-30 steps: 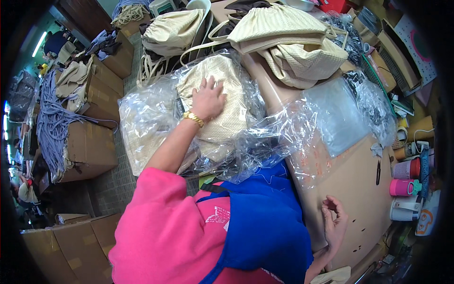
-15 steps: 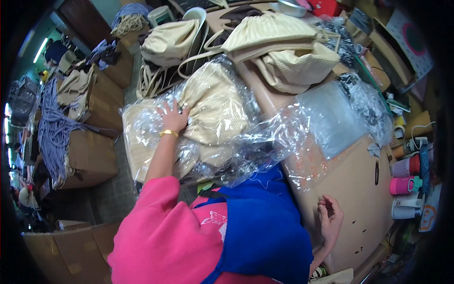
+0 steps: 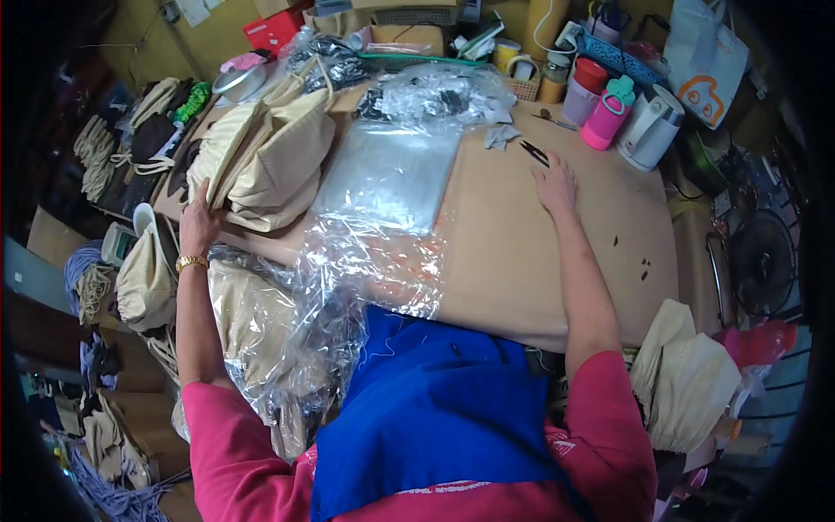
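My left hand (image 3: 202,222) has its fingers closed on the folds of a cream woven bag (image 3: 268,174) in the upper pile. My right hand (image 3: 557,187) reaches across the tabletop, fingers apart, its fingertips at a pair of small black snips (image 3: 531,150); whether they touch is unclear. Between my hands lies a stack of flat clear plastic bags (image 3: 387,174), with loose crinkled plastic (image 3: 374,270) below. Bags wrapped in plastic (image 3: 252,326) hang low at the left, partly behind my left arm.
Along the back are crumpled plastic packets (image 3: 435,91), pink bottle (image 3: 600,117), white kettle (image 3: 644,130), metal bowl (image 3: 239,83) and red box (image 3: 265,35). A fan (image 3: 761,261) stands at right; cartons (image 3: 152,404) and cords fill the lower left.
The view has swung toward the table. My left hand has left the wrapped bag for the upper cream pile; my right hand has moved from the table's near part up to the snips.
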The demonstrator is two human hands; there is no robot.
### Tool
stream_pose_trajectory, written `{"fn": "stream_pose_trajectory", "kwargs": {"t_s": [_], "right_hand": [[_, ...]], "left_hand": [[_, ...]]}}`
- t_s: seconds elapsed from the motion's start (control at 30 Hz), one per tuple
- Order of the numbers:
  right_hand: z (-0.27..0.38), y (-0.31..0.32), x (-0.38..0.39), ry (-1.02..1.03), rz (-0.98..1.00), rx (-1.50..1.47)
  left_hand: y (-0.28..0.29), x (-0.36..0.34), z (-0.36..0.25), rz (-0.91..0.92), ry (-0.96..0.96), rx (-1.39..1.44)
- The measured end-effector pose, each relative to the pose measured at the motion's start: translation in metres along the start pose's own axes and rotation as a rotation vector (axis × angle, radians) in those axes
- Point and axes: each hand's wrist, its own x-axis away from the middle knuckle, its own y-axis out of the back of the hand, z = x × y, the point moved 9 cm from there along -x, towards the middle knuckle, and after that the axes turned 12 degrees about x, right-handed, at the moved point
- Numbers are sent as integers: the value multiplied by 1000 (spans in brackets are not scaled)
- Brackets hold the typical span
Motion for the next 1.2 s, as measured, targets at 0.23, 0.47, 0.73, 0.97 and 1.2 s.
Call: {"fn": "stream_pose_trajectory", "kwargs": {"t_s": [0.23,0.47,0.73,0.97,1.2], "right_hand": [[-3,-20,-4,26,64,166],[-41,-40,-3,-241,26,-475],[47,63,12,-93,674,-1988],[161,179,49,509,501,-2330],[85,158,81,-349,54,-1930]], "left_hand": [[210,-50,25,-441,-22,646],[338,-2,-102,177,-444,1616],[209,-9,-100,22,-284,2087],[22,-34,-187,207,-66,2562],[-34,55,-289,847,-261,2923]]}}
